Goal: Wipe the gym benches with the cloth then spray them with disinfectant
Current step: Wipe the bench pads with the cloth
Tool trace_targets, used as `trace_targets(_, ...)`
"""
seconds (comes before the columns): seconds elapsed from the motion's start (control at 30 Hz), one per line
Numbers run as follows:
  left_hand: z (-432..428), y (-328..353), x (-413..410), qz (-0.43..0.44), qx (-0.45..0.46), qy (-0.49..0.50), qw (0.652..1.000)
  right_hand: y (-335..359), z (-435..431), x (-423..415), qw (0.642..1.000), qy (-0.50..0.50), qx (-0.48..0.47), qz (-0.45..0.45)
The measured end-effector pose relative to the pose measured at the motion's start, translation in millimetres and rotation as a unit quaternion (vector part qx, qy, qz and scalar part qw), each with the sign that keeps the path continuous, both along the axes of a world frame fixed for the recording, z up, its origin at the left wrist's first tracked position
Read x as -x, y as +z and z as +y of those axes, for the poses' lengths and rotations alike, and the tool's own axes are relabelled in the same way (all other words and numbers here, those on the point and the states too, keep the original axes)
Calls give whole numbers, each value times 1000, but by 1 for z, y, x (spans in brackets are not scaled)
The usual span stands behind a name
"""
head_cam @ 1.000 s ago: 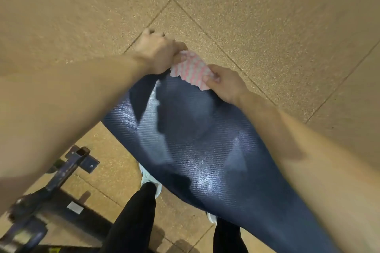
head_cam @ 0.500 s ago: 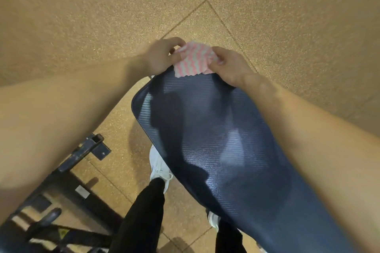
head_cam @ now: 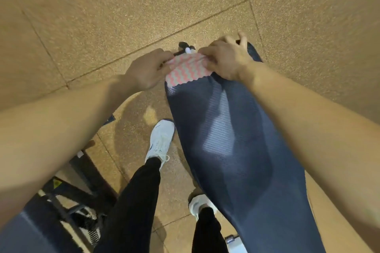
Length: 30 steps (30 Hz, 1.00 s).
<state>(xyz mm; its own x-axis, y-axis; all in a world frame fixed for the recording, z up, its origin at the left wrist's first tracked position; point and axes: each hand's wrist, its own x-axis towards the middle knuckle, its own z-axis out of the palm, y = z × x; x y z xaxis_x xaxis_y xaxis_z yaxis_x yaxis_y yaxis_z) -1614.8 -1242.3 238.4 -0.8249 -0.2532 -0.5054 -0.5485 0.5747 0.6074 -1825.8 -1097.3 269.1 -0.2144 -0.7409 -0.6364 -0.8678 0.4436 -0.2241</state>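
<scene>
Fingers (head_cam: 206,52) of the right hand (head_cam: 226,61) curl onto the right side of the pink-and-white zigzag cloth (head_cam: 186,72), while the left hand (head_cam: 147,70) pinches its left edge. Both grip it at the far end of the dark blue textured vinyl bench pad (head_cam: 236,150). To wipe well, I judge the cloth should be spread flat and drawn toward the near end under even pressure, covering the pad's full width. Speckled tan rubber floor tiles (head_cam: 102,16) lie all round; a black metal frame (head_cam: 82,187) stands near left.
</scene>
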Motion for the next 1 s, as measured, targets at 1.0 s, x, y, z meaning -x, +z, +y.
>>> trace_targets(1.0,56,16,-50,-74,-439,461,768,3,89,-180,973,-41,225,-8)
